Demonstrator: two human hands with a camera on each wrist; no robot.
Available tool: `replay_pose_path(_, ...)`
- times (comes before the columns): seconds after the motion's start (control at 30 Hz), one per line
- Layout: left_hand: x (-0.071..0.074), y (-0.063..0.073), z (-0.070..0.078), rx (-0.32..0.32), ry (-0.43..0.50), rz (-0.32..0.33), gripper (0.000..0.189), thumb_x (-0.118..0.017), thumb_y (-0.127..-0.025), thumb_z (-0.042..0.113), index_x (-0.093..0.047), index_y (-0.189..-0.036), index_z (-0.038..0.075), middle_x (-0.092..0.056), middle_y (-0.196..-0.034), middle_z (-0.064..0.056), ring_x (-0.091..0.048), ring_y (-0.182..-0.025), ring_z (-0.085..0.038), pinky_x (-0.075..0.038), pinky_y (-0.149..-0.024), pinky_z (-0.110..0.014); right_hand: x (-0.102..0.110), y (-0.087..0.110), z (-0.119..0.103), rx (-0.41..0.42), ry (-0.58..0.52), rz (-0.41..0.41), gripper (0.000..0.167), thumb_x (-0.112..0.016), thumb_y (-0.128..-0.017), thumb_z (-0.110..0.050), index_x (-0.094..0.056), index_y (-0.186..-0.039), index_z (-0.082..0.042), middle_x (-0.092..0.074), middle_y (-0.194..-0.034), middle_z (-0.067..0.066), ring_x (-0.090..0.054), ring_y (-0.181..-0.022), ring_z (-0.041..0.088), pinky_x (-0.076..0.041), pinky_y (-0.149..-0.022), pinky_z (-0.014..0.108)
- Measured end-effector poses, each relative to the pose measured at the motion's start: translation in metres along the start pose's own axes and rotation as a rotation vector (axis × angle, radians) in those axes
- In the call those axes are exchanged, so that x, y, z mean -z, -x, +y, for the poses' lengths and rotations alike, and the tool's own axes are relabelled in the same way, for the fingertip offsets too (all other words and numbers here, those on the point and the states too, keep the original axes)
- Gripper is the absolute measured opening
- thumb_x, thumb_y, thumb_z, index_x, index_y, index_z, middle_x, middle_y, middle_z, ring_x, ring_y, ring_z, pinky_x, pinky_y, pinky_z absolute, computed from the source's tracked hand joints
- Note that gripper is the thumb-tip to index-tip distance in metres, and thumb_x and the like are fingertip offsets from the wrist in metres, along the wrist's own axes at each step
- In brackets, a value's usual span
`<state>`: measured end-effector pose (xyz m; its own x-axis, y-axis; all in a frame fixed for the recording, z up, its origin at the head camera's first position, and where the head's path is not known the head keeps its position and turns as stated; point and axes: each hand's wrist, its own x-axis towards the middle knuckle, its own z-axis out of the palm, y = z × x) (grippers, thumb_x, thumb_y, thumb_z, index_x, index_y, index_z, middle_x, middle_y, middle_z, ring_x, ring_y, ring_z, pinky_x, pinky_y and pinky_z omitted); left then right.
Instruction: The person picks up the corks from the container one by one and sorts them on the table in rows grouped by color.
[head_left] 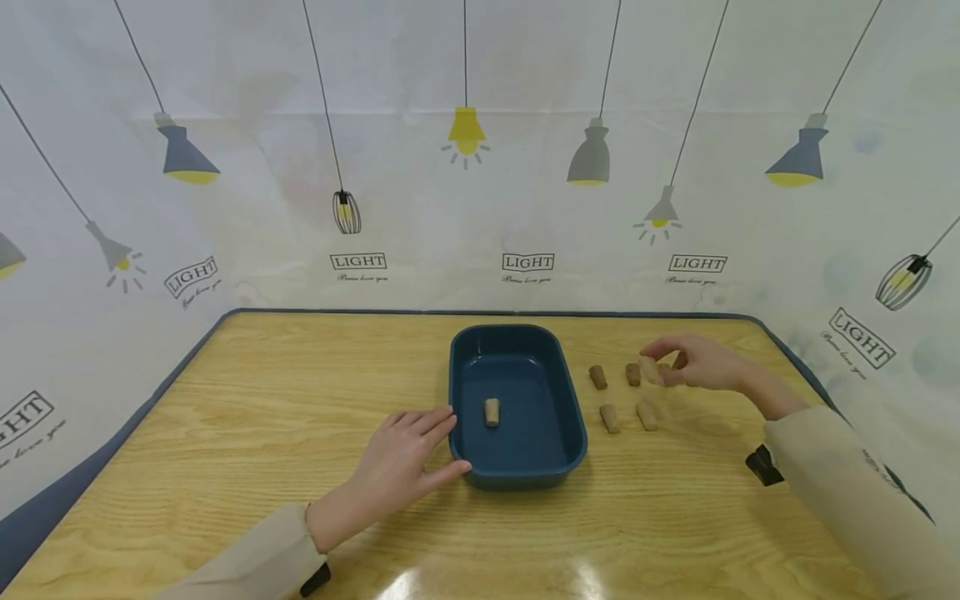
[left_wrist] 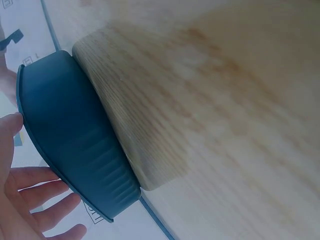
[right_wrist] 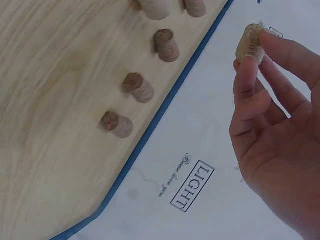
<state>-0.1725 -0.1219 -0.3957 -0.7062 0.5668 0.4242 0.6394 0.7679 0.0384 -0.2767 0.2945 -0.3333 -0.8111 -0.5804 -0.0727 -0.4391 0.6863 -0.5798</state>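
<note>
My left hand [head_left: 397, 462] rests on the left rim of a deep blue rectangular tray [head_left: 528, 442], fingers and thumb extended against it. Inside that tray a single tan cork [head_left: 492, 412] lies on the bottom. To its right, my right hand [head_left: 701, 364] pinches another cork [right_wrist: 250, 42] between thumb and fingertips, raised over the table. Around that hand lie several loose corks; a darker cork [head_left: 597, 377] is closest to the tray at the back, with a lighter cork [head_left: 609, 418] in front of it. Some corks are partly hidden behind the right hand.
The tray stands on a wooden table [head_left: 300, 375] with a dark blue edge. A white backdrop [head_left: 405, 150] printed with hanging lamps rises behind and at both sides. In the right wrist view, a row of corks [right_wrist: 138, 88] runs along the table edge.
</note>
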Motion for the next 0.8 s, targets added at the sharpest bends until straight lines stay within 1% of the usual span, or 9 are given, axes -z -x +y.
replay_pose_path(0.07,0.0,0.0,0.0,-0.001,-0.002,0.001,0.062,-0.049,-0.081,0.057,-0.061,-0.113,0.006,-0.054,-0.119,-0.006,-0.052,-0.103,-0.021,-0.041,-0.083,-0.039,0.0,0.006,0.004,0.006,0.022,0.013,0.044,-0.059,-0.084,-0.01,-0.046,-0.122,0.007,-0.049,-0.114,0.022,-0.054,-0.09,0.027,-0.046,-0.071,0.037)
replay_pose_path(0.13,-0.001,0.0,0.0,-0.002,-0.005,0.001,0.062,-0.048,-0.081,0.058,-0.061,-0.113,0.006,-0.054,-0.118,-0.006,-0.052,-0.103,-0.021,-0.041,-0.083,-0.039,0.001,0.012,0.008,0.008,0.022,0.014,0.045,-0.06,-0.084,-0.012,-0.046,-0.121,0.007,-0.049,-0.114,0.022,-0.052,-0.094,0.032,-0.045,-0.074,0.039)
replay_pose_path(0.2,0.0,0.0,0.0,-0.002,-0.006,0.0,0.062,-0.048,-0.081,0.057,-0.061,-0.113,0.006,-0.054,-0.118,-0.006,-0.052,-0.103,-0.021,-0.04,-0.083,-0.039,0.001,0.017,0.012,0.011,0.018,0.011,0.044,-0.06,-0.084,-0.012,-0.046,-0.121,0.008,-0.049,-0.115,0.023,-0.051,-0.096,0.033,-0.044,-0.074,0.04)
replay_pose_path(0.4,0.001,0.0,0.001,0.004,-0.006,-0.008,0.062,-0.05,-0.08,0.057,-0.061,-0.114,0.006,-0.054,-0.119,-0.006,-0.052,-0.103,-0.021,-0.04,-0.083,-0.038,-0.004,0.028,0.028,-0.029,0.007,-0.001,0.046,-0.062,-0.083,-0.013,-0.046,-0.121,0.008,-0.049,-0.114,0.023,-0.053,-0.089,0.031,-0.046,-0.068,0.035)
replay_pose_path(0.53,0.001,-0.001,0.001,0.005,-0.009,-0.011,0.062,-0.048,-0.081,0.058,-0.061,-0.113,0.006,-0.054,-0.118,-0.006,-0.052,-0.103,-0.021,-0.04,-0.083,-0.038,-0.012,0.032,0.04,-0.043,0.005,0.0,0.047,-0.062,-0.083,-0.012,-0.046,-0.121,0.01,-0.047,-0.115,0.027,-0.052,-0.091,0.034,-0.046,-0.067,0.032)
replay_pose_path(0.67,0.001,-0.001,0.001,0.008,-0.009,-0.013,0.062,-0.049,-0.081,0.058,-0.061,-0.114,0.006,-0.054,-0.119,-0.006,-0.052,-0.103,-0.021,-0.04,-0.084,-0.038,-0.019,0.033,0.051,-0.025,-0.039,0.008,0.045,-0.061,-0.082,-0.006,-0.045,-0.119,0.013,-0.043,-0.116,0.031,-0.052,-0.089,0.034,-0.046,-0.065,0.031)
replay_pose_path(0.8,0.001,-0.001,0.002,0.011,-0.013,-0.016,0.062,-0.049,-0.08,0.057,-0.061,-0.114,0.006,-0.054,-0.119,-0.006,-0.052,-0.103,-0.021,-0.04,-0.084,-0.038,-0.025,0.033,0.059,-0.017,-0.075,0.021,0.043,-0.059,-0.081,-0.002,-0.046,-0.118,0.014,-0.046,-0.114,0.03,-0.053,-0.086,0.029,-0.047,-0.062,0.029)
